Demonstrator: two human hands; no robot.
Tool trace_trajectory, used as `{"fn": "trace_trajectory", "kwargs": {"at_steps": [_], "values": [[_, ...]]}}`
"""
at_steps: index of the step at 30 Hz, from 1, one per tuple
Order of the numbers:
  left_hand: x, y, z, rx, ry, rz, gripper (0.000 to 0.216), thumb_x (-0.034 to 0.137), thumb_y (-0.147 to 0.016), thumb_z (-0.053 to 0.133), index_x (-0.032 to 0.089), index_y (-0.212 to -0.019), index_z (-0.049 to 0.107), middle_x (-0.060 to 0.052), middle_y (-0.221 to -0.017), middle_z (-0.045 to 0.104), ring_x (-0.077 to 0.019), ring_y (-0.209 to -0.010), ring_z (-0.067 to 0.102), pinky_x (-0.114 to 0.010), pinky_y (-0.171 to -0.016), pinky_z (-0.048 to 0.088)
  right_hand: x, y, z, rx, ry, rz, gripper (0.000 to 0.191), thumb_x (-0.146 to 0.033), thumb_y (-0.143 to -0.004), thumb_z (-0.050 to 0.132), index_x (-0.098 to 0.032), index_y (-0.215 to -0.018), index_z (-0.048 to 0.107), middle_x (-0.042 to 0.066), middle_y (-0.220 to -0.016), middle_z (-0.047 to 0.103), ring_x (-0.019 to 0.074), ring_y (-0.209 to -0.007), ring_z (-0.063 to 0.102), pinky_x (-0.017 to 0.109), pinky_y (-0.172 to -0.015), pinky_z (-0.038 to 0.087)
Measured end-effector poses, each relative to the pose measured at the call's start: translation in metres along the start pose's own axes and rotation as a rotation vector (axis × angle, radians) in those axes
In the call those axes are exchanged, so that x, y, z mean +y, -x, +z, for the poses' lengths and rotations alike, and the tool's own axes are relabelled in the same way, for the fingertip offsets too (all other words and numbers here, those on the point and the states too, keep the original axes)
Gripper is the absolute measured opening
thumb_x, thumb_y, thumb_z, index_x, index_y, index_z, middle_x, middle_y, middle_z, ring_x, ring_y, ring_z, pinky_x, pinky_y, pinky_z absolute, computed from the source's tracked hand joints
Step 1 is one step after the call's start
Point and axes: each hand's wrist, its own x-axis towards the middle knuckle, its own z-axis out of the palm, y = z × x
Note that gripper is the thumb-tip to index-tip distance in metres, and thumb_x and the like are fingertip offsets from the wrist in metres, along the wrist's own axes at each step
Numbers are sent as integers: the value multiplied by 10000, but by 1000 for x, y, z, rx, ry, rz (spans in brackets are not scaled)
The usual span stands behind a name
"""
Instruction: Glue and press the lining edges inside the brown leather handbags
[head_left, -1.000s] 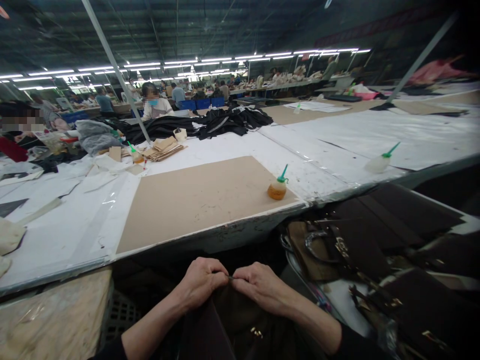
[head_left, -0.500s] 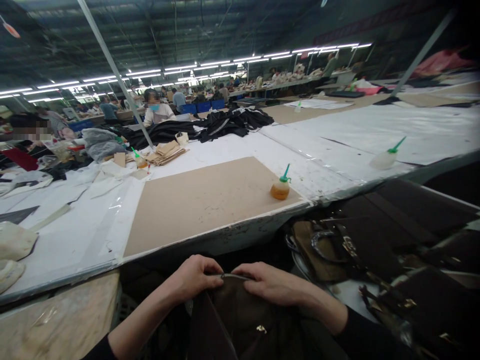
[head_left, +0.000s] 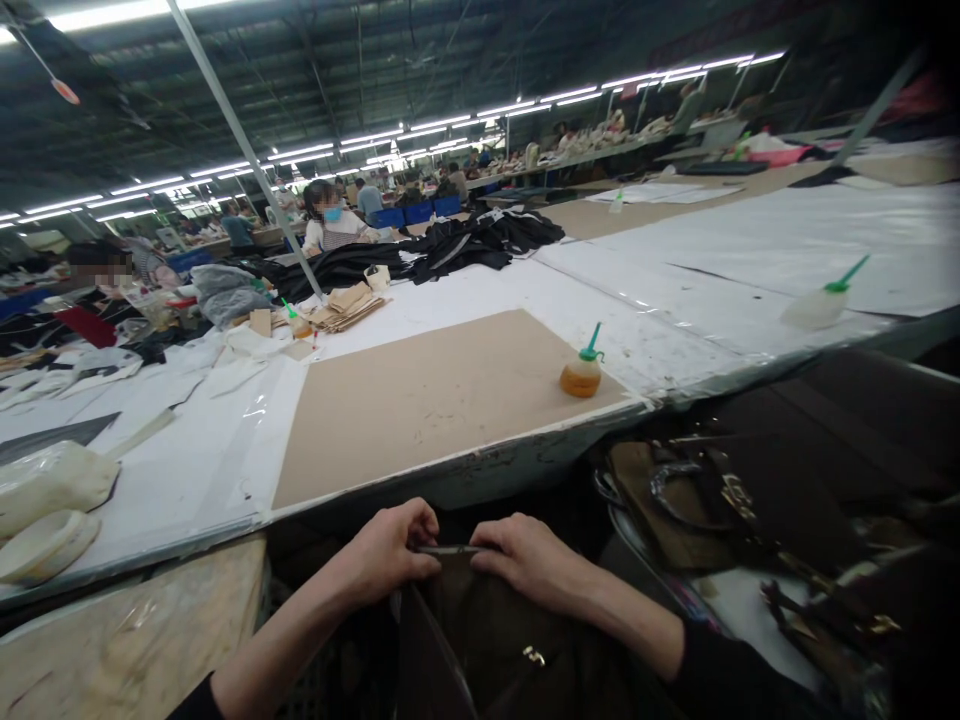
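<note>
A dark brown bag (head_left: pixel 491 620) with a small gold-coloured metal fitting (head_left: pixel 534 656) hangs below the table edge, close to my body. My left hand (head_left: pixel 386 550) pinches the left end of its top edge between thumb and fingers. On the right part of the same edge, my right hand (head_left: pixel 529 560) grips with the thumb on the near side and its fingers over the rim. A short stretch of pale edge shows between the hands. The lower part of the bag fades into shadow.
A brown board (head_left: pixel 435 400) lies on the white table ahead, bearing a squeeze bottle (head_left: pixel 581 376) of amber liquid. More dark bags (head_left: pixel 720 490) are piled at right. A wrapped stack (head_left: pixel 142 630) sits at lower left. Black fabric (head_left: pixel 480 245) and co-workers are farther back.
The view has shifted, so the table and its items appear farther right. My hands keep hold of the bag's top edge; the left fingers have curled slightly upward.
</note>
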Motion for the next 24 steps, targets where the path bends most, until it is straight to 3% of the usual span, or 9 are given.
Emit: {"fn": "trace_trajectory", "kwargs": {"at_steps": [4,9,17,24], "values": [[2,6,-3,22,-64,12,182,210,-703,702,196,-869,629,57,-724,611,-130,-697,544,-202,-586,372,2,2,5,56,-1,9,139,-312,-844,644,-280,-969,695,2,-836,744,217,-799,672,265,-657,401],[12,7,2,47,-164,50,115,224,-735,710,221,-838,660,63,-723,626,-127,-693,546,-210,-608,362,0,6,7,93,-3,-27,164,-273,-833,661,-278,-992,618,-28,-849,720,183,-784,659,243,-665,404],[15,6,11,105,-337,78,84,223,-782,682,262,-848,716,44,-848,730,-168,-814,643,-246,-730,392,1,6,10,106,30,-110,103,-208,-871,615,-261,-942,668,-17,-881,736,176,-833,672,239,-716,418],[15,5,14,110,-432,80,91,224,-785,664,268,-850,711,32,-865,740,-194,-842,667,-268,-726,398,2,3,13,116,56,-129,126,-183,-843,621,-252,-923,690,-8,-886,750,186,-844,682,247,-714,416]]}}
